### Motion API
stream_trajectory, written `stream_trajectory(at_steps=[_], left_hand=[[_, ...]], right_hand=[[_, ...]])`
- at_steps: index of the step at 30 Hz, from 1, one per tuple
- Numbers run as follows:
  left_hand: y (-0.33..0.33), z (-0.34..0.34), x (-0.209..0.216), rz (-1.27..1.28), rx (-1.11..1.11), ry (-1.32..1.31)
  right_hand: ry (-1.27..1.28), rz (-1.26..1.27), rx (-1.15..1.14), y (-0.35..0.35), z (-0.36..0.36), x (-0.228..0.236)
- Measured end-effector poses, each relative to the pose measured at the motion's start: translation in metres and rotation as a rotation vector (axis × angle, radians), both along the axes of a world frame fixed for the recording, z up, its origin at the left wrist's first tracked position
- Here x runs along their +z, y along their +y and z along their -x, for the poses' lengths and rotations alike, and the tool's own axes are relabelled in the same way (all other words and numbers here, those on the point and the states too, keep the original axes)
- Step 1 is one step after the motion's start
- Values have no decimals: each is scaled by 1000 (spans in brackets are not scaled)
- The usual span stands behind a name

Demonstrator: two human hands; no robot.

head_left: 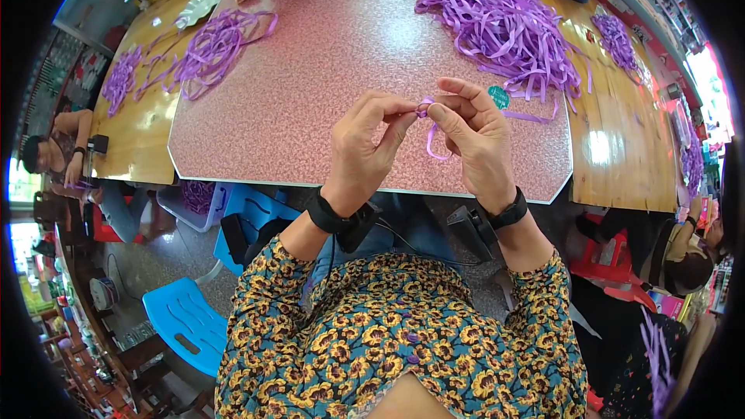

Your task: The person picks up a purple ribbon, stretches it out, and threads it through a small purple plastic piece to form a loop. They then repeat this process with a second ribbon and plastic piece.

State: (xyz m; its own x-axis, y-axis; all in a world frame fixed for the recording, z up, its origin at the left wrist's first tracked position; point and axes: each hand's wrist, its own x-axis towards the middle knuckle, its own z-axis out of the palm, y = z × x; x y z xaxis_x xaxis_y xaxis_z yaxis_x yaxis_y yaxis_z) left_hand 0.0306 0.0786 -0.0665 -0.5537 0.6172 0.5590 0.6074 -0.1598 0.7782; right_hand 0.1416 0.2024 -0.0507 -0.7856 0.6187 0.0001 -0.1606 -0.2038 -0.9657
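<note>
Over the near half of the pink table (pixel 279 124), both my hands meet at a narrow purple ribbon (pixel 431 141). My left hand (pixel 363 143) pinches it between thumb and fingertips. The thumb and index finger of my right hand (pixel 479 140) close on the same ribbon from the other side, the other fingers curled or raised. A small loop or knot shows between the fingertips, too small to make out fully. A short length of ribbon hangs below in a curve. Beside my right hand lies a round green tag (pixel 499 96), with a ribbon strand trailing near it.
A big heap of purple ribbons (pixel 497 27) lies at the far right of the table, a looser bundle (pixel 213 54) at the far left. Wooden tables (pixel 621 140) flank both sides. Other people sit left and right. A blue stool (pixel 186 322) stands at lower left.
</note>
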Motion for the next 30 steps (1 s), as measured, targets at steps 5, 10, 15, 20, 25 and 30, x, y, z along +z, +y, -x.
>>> stream_trajectory(at_steps=[5, 10, 15, 20, 25, 30], left_hand=[[-1, 4, -8, 4, 0, -108], [-2, 5, -11, 1, -44, -111], [-3, 4, -12, 16, -65, -106], [-5, 1, -14, 15, -85, -182], [-6, -1, -14, 27, -139, -339], [-6, -4, -10, -47, -158, -612]], right_hand=[[-59, 6, 105, 10, -6, 5], [-181, -110, 170, 21, -10, 9], [-193, -299, 215, 20, -10, 10], [-195, -444, 215, 16, -8, 9], [-217, -395, 177, 10, -4, 6], [-198, -667, 169, 12, -7, 12]])
